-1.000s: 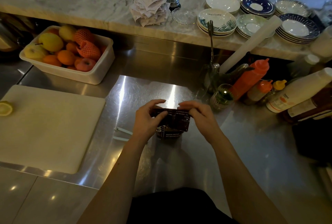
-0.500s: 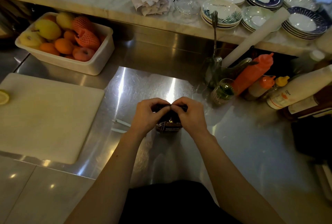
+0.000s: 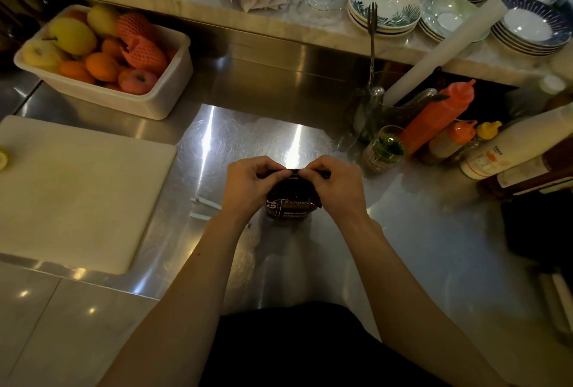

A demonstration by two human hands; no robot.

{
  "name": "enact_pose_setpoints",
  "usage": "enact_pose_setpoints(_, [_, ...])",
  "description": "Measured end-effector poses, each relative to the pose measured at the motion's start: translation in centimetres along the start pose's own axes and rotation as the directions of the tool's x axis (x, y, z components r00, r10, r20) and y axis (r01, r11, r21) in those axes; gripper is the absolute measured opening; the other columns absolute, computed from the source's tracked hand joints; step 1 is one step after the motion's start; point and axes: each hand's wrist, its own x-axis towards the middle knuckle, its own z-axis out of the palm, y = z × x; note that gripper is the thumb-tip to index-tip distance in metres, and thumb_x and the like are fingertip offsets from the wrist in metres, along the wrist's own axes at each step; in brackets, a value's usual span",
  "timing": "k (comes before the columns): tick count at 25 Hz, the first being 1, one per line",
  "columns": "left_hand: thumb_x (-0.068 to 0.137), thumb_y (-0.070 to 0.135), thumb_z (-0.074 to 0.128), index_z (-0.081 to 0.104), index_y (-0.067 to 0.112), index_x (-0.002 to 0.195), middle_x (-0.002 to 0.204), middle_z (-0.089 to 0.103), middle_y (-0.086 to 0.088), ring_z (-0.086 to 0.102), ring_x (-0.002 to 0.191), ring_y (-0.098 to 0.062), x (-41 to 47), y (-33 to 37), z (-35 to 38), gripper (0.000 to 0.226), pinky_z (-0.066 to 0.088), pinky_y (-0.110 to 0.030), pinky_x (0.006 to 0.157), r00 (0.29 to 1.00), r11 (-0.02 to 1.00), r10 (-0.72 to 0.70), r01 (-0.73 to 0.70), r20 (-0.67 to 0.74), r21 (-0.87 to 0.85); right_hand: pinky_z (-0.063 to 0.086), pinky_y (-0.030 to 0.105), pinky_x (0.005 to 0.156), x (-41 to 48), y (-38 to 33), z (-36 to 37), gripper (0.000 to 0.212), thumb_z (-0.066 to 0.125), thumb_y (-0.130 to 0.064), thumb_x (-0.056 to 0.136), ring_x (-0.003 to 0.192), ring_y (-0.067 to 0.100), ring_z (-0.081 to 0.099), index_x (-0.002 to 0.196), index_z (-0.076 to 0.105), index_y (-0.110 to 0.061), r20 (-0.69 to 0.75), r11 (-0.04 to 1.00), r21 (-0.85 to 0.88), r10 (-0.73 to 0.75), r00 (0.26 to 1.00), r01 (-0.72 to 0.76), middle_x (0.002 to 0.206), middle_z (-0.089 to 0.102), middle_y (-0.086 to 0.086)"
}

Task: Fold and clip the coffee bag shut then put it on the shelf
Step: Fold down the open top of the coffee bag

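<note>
A dark brown coffee bag [image 3: 293, 203] with pale lettering stands upright on the steel counter [image 3: 403, 231] in front of me. Its top is flattened into a thin folded strip. My left hand [image 3: 248, 188] pinches the left part of that strip, and my right hand [image 3: 336, 188] pinches the right part, whose end sticks out past my fingers. A pale clip [image 3: 206, 208] lies on the counter just left of my left wrist, partly hidden by it. No shelf can be made out.
A white cutting board [image 3: 77, 188] lies at the left. Behind it sits a white tub of fruit [image 3: 130, 98]. Sauce bottles [image 3: 434, 116], a small glass [image 3: 384, 149] and a utensil holder crowd the right. Stacked plates [image 3: 384, 11] line the marble ledge.
The bag's top was a wide flap one second ago; my hands came together over it and now hold it pressed into a narrow folded strip. The view has tilted slightly downward.
</note>
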Motion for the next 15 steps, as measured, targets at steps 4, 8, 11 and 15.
enact_pose_setpoints(4, [0.086,0.007,0.073,0.075,0.017,0.085,0.078,0.073,0.007,0.071,0.077,-0.001,0.5,-0.2,-0.6,0.010,0.053,-0.012,0.072,0.997,1.000,0.011,-0.013,0.081,0.022,0.043,0.003,0.062,0.0,0.3,-0.4,0.003,0.073,-0.018,0.082,0.065,-0.008,0.060,0.079,0.072,-0.019,-0.009,0.999,-0.007,-0.037,0.999,0.037,0.070,0.065,-0.012])
enact_pose_setpoints(8, [0.088,0.005,0.070,0.075,0.016,0.089,0.081,0.073,0.012,0.070,0.079,0.006,1.0,-0.4,-1.4,0.012,0.051,-0.008,0.074,0.990,0.999,0.007,-0.012,0.138,0.031,0.044,0.003,0.066,0.3,0.8,-1.1,0.008,0.068,-0.008,0.084,0.070,-0.012,0.060,0.083,0.073,-0.015,0.019,0.997,0.006,-0.081,0.997,0.081,0.073,0.064,-0.011])
enact_pose_setpoints(11, [0.085,0.009,0.075,0.077,0.014,0.087,0.079,0.074,0.009,0.071,0.077,0.004,1.0,-0.6,-1.3,0.006,0.051,-0.008,0.073,0.997,0.999,-0.010,0.007,0.079,0.041,0.048,0.006,0.065,0.0,1.0,-1.0,0.002,0.073,-0.017,0.082,0.072,-0.007,0.063,0.080,0.073,-0.018,-0.054,0.999,0.026,-0.017,0.998,0.019,0.068,0.061,-0.019])
enact_pose_setpoints(15, [0.085,0.009,0.075,0.077,0.011,0.087,0.080,0.075,0.003,0.072,0.078,-0.001,1.0,-0.7,-1.2,0.004,0.054,-0.013,0.075,0.999,0.999,0.001,-0.003,0.051,0.045,0.051,0.009,0.064,-0.2,1.2,-1.1,0.003,0.074,-0.019,0.082,0.073,-0.002,0.065,0.079,0.073,-0.019,-0.071,0.998,0.054,0.024,0.997,-0.020,0.067,0.062,-0.021])
